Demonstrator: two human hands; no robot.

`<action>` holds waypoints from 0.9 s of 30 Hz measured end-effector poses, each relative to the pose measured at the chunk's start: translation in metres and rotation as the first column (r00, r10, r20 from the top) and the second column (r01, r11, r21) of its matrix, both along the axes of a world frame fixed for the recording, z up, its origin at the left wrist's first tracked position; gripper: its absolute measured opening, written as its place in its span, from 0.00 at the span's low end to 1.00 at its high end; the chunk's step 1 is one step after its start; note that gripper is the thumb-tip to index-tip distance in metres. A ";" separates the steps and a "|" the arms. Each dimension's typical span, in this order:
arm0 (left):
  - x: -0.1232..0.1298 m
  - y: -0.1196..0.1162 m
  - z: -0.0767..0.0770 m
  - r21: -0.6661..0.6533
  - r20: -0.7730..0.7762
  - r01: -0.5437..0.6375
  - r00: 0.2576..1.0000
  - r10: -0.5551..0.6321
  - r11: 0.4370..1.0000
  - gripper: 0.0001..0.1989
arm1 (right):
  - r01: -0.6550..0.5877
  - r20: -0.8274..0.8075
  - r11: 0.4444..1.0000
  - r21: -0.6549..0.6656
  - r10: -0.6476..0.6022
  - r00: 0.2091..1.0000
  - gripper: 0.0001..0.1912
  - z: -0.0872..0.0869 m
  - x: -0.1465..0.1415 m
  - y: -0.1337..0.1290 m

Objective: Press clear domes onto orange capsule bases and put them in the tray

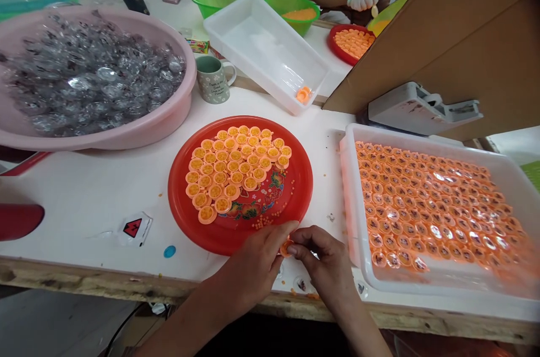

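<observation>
Held between the left hand (pixel 255 261) and the right hand (pixel 327 261), at the near right edge of a big round red plastic plate with painted flowers (pixel 198 231): a small round orange plastic cup (pixel 286 248). Close to the front of the white table (pixel 126 185).

Looks very light, like a toy. Looks stiff and smooth, so maybe a bit slippery. Probably not easy to break, but easy to drop or tip. Best to take hold by the thin rim, on two sides, with gentle fingertips.

With the right hand, pinching the right side of the cup between thumb and pointer finger, almost closed. With the left hand, holding the other side, with long fingers close together and nearly straight, and thumb below. Cannot tell the exact touching spots of the left fingertips, partly hidden.

On the plate, lots of round orange cups with yellow bits inside (pixel 220 177), side by side, and loose tiny orange balls (pixel 262 223) near the hands. To the right, a long white plastic tray (pixel 422 286) with rows of orange cups with shiny tops (pixel 422 208).
</observation>
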State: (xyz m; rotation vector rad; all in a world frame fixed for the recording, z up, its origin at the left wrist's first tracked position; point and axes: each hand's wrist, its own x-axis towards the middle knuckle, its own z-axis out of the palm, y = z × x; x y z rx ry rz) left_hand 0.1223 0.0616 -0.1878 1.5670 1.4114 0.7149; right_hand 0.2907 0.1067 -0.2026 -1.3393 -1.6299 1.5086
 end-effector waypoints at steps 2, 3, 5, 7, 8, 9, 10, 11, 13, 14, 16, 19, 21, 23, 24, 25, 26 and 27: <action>-0.001 -0.001 0.005 0.017 0.003 -0.003 1.000 0.003 1.000 0.31 | 0.010 -0.002 0.999 0.051 -0.010 1.000 0.01 0.000 -0.001 -0.001; -0.001 -0.002 0.005 0.026 0.004 -0.011 1.000 0.011 1.000 0.30 | 0.014 0.008 0.995 0.101 -0.014 1.000 0.01 0.001 -0.002 -0.002; 0.000 -0.004 0.003 0.056 0.006 -0.025 1.000 0.025 0.998 0.28 | 0.004 0.043 0.977 0.215 -0.013 0.999 0.03 0.001 -0.004 -0.004; 0.003 -0.005 -0.001 0.087 0.016 -0.059 0.998 0.058 0.994 0.26 | -0.007 0.057 0.963 0.269 -0.008 0.998 0.04 0.001 -0.004 -0.005; 0.005 -0.005 -0.003 0.091 0.035 -0.101 0.995 0.098 0.991 0.26 | -0.006 0.039 0.969 0.248 -0.004 0.999 0.03 0.000 -0.004 -0.005; 0.006 -0.004 -0.005 0.080 0.065 -0.156 0.986 0.152 0.984 0.25 | 0.004 0.006 0.980 0.200 -0.005 1.000 0.03 0.000 -0.004 -0.005; 0.007 -0.003 -0.005 0.049 0.105 -0.217 0.972 0.211 0.975 0.25 | 0.020 -0.033 0.989 0.146 -0.015 0.999 0.02 0.000 -0.003 -0.005; 0.008 -0.002 -0.004 0.000 0.153 -0.269 0.952 0.266 0.963 0.24 | 0.035 -0.068 0.994 0.103 -0.028 0.997 0.02 0.001 -0.002 -0.005; 0.008 0.000 0.000 -0.111 0.249 -0.318 0.908 0.336 0.942 0.22 | 0.060 -0.103 0.994 0.095 -0.050 0.993 0.02 0.002 -0.001 -0.006; 0.008 0.001 0.002 -0.151 0.291 -0.319 0.890 0.351 0.935 0.20 | 0.068 -0.106 0.989 0.129 -0.054 0.993 0.03 0.003 -0.001 -0.007; 0.006 0.002 0.008 -0.191 0.349 -0.306 0.867 0.356 0.933 0.17 | 0.068 -0.103 0.978 0.195 -0.048 0.993 0.03 0.005 -0.002 -0.008; 0.005 0.001 0.013 -0.142 0.378 -0.296 0.866 0.328 0.945 0.14 | 0.083 -0.116 0.973 0.217 -0.058 0.992 0.04 0.007 -0.003 -0.012; 0.005 -0.001 0.014 -0.091 0.376 -0.301 0.872 0.312 0.949 0.13 | 0.106 -0.138 0.972 0.209 -0.078 0.987 0.04 0.006 -0.003 -0.014; 0.007 -0.003 0.015 -0.065 0.369 -0.304 0.878 0.306 0.951 0.14 | 0.120 -0.144 0.970 0.213 -0.090 0.985 0.04 0.007 -0.002 -0.016; 0.007 -0.003 0.015 -0.063 0.366 -0.302 0.880 0.304 0.951 0.14 | 0.121 -0.139 0.968 0.222 -0.091 0.986 0.05 0.007 -0.002 -0.017; 0.008 -0.004 0.015 -0.064 0.364 -0.302 0.880 0.304 0.951 0.14 | 0.120 -0.132 0.965 0.234 -0.091 0.987 0.05 0.008 -0.002 -0.018; 0.008 -0.005 0.015 -0.066 0.368 -0.300 0.879 0.303 0.952 0.15 | 0.123 -0.123 0.961 0.246 -0.095 0.988 0.05 0.010 -0.002 -0.018; 0.008 -0.005 0.015 -0.070 0.380 -0.299 0.874 0.303 0.952 0.15 | 0.132 -0.116 0.958 0.256 -0.105 0.988 0.05 0.011 -0.002 -0.018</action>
